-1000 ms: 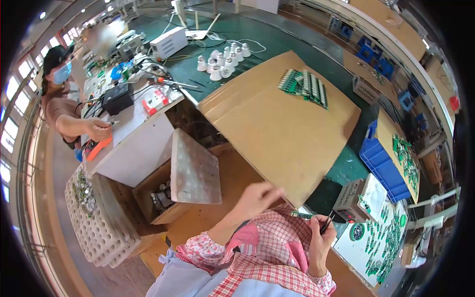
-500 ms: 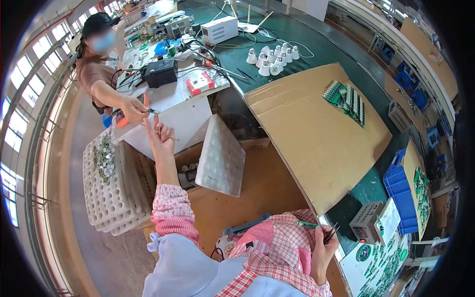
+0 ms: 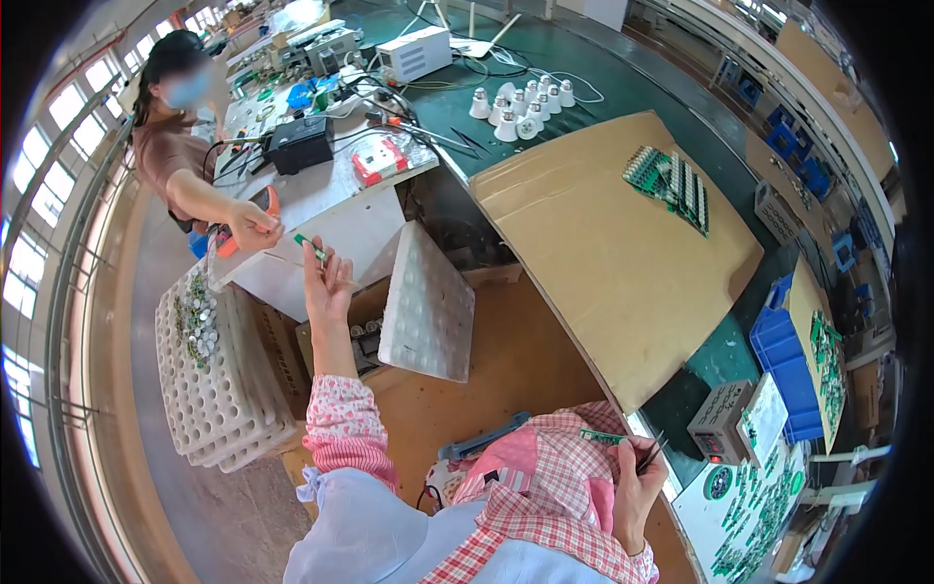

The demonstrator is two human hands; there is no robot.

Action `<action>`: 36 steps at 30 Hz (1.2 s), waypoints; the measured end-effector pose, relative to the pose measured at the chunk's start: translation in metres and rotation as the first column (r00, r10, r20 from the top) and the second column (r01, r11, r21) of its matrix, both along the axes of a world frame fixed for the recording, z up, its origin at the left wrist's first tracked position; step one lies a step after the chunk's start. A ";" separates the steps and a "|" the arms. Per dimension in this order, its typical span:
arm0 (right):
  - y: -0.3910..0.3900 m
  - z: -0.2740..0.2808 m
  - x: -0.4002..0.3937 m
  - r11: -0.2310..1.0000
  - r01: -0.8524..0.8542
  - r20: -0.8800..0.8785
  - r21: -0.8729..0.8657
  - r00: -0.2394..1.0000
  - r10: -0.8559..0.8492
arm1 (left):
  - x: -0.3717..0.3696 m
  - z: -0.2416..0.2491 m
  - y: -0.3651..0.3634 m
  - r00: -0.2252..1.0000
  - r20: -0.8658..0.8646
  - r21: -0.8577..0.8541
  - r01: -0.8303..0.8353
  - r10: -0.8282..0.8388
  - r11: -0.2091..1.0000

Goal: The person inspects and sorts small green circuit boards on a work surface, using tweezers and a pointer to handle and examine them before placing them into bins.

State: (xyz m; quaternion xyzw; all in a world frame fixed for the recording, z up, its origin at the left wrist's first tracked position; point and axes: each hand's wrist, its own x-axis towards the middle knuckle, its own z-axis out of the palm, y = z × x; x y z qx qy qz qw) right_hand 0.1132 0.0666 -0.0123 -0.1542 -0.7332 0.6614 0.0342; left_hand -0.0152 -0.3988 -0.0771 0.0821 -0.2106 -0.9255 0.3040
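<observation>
My left hand reaches out at the left, its fingertips closed on a small green circuit board. Just beyond it is a co-worker's hand, apart from the board. Low on the right, by my lap, my right hand is closed around dark tweezers, whose tips point up and to the right. The same hand grips a narrow green circuit board strip, which sticks out leftward over the checked apron.
Foam trays are stacked at the left, with small parts on top. Another foam tray leans by the bench. Cardboard bears green board panels. White bulbs stand behind. A blue bin and a control box are at right.
The co-worker's fingers have come off the small circuit board and drawn back left. It is now in my left hand, which has moved slightly right. My right hand is nearly unchanged.
</observation>
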 end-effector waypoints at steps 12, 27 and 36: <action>0.033 0.000 0.057 1.000 0.026 -0.072 0.011 0.997 -0.025 | 0.039 0.020 0.221 0.725 0.269 -0.290 0.688 -0.633 0.665; 0.139 -0.014 0.291 0.137 0.985 -0.230 -0.106 0.110 -0.967 | 0.161 0.052 0.666 0.058 0.557 -0.794 0.329 -0.829 -0.511; 0.143 -0.025 0.314 0.082 0.973 -0.134 -0.217 0.054 -0.990 | 0.159 0.027 0.803 0.141 0.832 -0.528 0.498 -0.537 -0.687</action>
